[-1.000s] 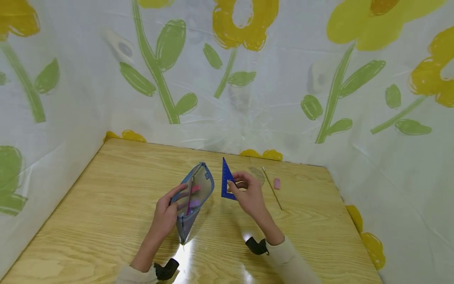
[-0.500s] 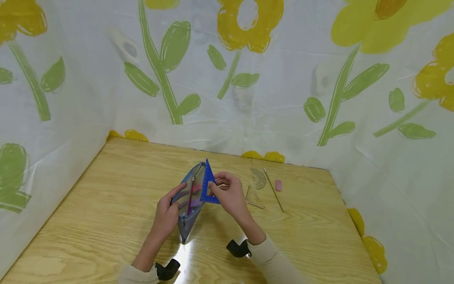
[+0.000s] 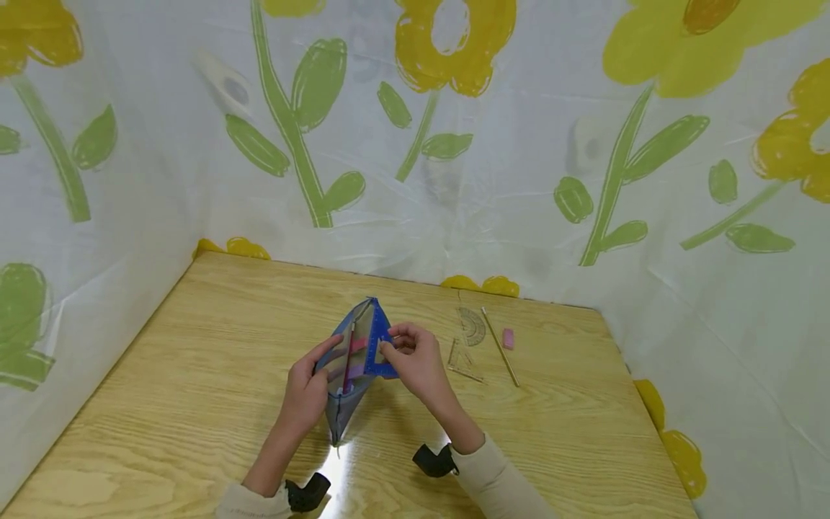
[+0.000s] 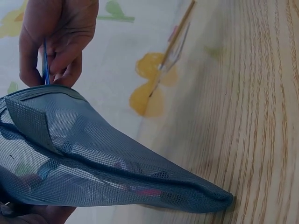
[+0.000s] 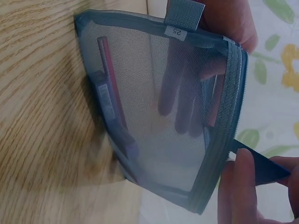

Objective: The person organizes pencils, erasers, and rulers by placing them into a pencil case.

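Observation:
My left hand (image 3: 306, 386) grips a grey-blue mesh zip pouch (image 3: 344, 417) by its left side, and the pouch's mouth gapes upward. With thumb and fingers, my right hand (image 3: 418, 364) pinches a blue set square (image 3: 374, 353) at the pouch's right rim. In the right wrist view, part of the blue set square (image 5: 261, 165) sticks out above the zip edge, and its other end is behind the mesh. Inside the pouch lie a dark pink pencil (image 3: 351, 353), a pink piece (image 3: 359, 344) and a purple piece (image 3: 357, 370), whose kinds are unclear.
Right of the hands, a clear protractor (image 3: 472, 326), a clear set square (image 3: 463, 364), a gold pencil (image 3: 499, 346) and a pink eraser (image 3: 509, 339) lie on the wooden table (image 3: 583, 432). Flower-printed white cloth (image 3: 493, 216) hangs along the table's back and sides.
My right hand has carried the blue set square leftward from beside the pouch, then slightly down into its mouth. The clear set square on the table has come into sight. My left hand keeps its grip.

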`<state>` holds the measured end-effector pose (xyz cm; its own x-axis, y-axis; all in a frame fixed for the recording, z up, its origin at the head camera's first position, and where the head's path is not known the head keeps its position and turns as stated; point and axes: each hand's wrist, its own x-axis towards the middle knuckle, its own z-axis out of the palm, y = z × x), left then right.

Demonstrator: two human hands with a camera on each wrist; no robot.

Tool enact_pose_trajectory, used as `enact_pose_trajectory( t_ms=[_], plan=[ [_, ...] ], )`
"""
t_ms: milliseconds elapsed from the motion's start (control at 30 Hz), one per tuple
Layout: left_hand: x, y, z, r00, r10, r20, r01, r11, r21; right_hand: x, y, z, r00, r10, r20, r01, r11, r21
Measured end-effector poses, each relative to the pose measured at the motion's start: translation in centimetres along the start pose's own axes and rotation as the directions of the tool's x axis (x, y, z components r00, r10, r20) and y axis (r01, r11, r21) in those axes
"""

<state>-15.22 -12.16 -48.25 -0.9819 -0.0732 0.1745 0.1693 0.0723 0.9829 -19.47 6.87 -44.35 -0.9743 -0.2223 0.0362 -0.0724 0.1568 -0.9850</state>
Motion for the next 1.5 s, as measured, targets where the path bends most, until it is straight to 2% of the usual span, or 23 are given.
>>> enact_pose_trajectory(
  t_ms=[167,467,700,933,1167,1333,1500],
  plan=[
    [-0.1,0.0,0.0,1.000,-0.005,0.000,0.005,1.000,-0.006,-0.2,0.2,-0.2,0.999,0.022,0.026,-0.022,1.000,0.018],
    [-0.1,0.0,0.1,1.000,-0.006,0.004,0.006,0.999,-0.043,-0.6,0.6,-0.7,0.999,0.000,0.044,-0.001,1.000,0.010],
    [-0.1,0.0,0.1,1.000,-0.015,0.007,0.015,0.999,-0.048,-1.3,0.8,-1.5,0.995,-0.093,0.043,0.094,0.995,-0.034],
    [-0.1,0.1,0.0,1.000,-0.007,0.000,0.007,0.999,-0.052,-1.7,2.1,-2.4,0.984,-0.178,0.030,0.179,0.983,-0.043],
    [-0.2,0.1,-0.1,1.000,-0.006,0.010,0.006,0.999,-0.044,-2.2,3.1,-3.4,0.973,-0.231,0.003,0.231,0.973,0.007],
    [-0.2,0.1,-0.1,1.000,-0.007,0.018,0.008,0.999,-0.041,-2.1,4.0,-4.4,0.972,-0.232,-0.024,0.231,0.972,-0.047],
    [-0.2,0.2,-0.1,1.000,-0.018,0.023,0.019,0.999,-0.050,-2.1,4.8,-5.7,0.973,-0.197,-0.121,0.178,0.972,-0.154]
  ],
)
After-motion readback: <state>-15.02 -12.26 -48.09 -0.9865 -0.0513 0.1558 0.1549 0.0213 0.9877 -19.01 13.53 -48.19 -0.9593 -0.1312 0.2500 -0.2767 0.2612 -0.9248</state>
